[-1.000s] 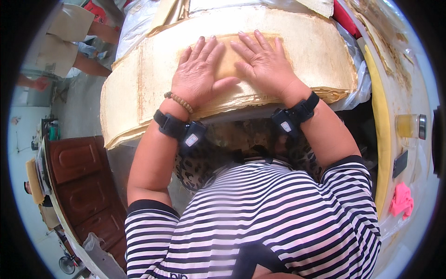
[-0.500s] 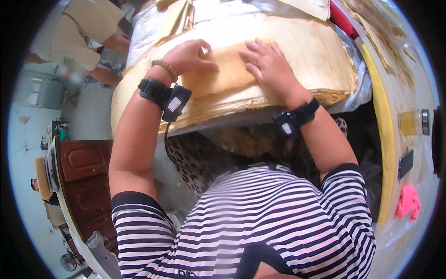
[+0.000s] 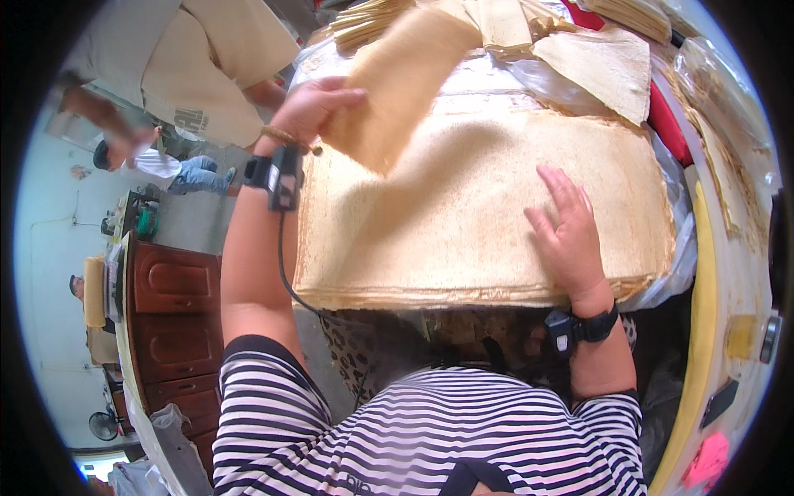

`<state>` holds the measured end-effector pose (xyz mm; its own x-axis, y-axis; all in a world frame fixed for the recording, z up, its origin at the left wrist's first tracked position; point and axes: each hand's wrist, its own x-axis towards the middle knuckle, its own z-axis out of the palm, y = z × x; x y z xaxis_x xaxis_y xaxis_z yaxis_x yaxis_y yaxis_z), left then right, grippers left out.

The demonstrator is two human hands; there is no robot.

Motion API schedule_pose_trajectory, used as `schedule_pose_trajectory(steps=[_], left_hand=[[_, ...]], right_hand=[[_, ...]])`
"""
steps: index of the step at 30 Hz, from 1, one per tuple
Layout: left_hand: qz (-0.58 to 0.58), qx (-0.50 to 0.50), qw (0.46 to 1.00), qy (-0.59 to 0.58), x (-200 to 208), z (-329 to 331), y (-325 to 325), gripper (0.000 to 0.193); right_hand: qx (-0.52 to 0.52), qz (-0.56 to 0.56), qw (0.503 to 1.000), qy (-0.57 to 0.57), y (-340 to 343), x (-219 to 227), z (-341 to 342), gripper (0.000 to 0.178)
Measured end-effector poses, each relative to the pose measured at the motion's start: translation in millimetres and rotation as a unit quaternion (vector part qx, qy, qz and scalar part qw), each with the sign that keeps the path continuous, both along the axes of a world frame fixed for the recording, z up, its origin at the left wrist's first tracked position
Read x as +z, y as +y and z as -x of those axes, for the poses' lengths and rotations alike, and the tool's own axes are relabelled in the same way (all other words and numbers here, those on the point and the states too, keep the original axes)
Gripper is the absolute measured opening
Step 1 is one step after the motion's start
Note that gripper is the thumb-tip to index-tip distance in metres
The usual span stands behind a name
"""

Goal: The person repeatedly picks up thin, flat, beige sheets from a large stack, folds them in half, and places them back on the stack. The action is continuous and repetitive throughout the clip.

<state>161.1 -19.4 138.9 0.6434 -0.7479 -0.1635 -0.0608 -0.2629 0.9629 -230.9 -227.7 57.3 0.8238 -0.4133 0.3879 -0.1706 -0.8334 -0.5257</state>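
Our L hand (image 3: 322, 106) pinches tan sheet (image 3: 407, 83), long axis fwd-R of grip; R hand (image 3: 569, 231) farther, fingers spread, w/ nothing held.

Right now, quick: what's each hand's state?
Left hand: closed, holding a tan sheet.
Right hand: open, over the pale stack of sheets; contact can't be told.

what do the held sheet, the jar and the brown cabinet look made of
Held sheet: perhaps fibre or dried dough, apparently matt; its tan face shows no gloss, but it's blurred. Jar: clear glass or plastic; yellow shows through. Cabinet: probably varnished wood, with shiny moulded panels.
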Motion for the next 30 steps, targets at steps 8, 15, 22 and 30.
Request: schedule_pose_trajectory(steps=[8,15,22,30], left_hand=[[-0.076,0.232,0.970,0.005,-80.5,-152.6,-19.5,0.059],[-0.284,0.165,0.933,-0.148,-127.2,-172.6,-29.8,0.059],[-0.205,0.041,0.824,-0.526,-33.7,-13.4,-27.4,0.051],[0.005,-0.213,0.826,-0.522,-61.3,298.8,-65.7,0.041]], right_hand=[[-0.024,0.052,0.994,0.096,5.5,-7.4,-3.4,0.054],[-0.031,0.057,0.994,0.091,6.4,-6.8,-3.4,0.054],[-0.023,0.052,0.997,0.047,2.6,-15.5,-6.1,0.049],[-0.090,-0.320,0.906,-0.261,-15.5,-8.7,66.1,0.039]])
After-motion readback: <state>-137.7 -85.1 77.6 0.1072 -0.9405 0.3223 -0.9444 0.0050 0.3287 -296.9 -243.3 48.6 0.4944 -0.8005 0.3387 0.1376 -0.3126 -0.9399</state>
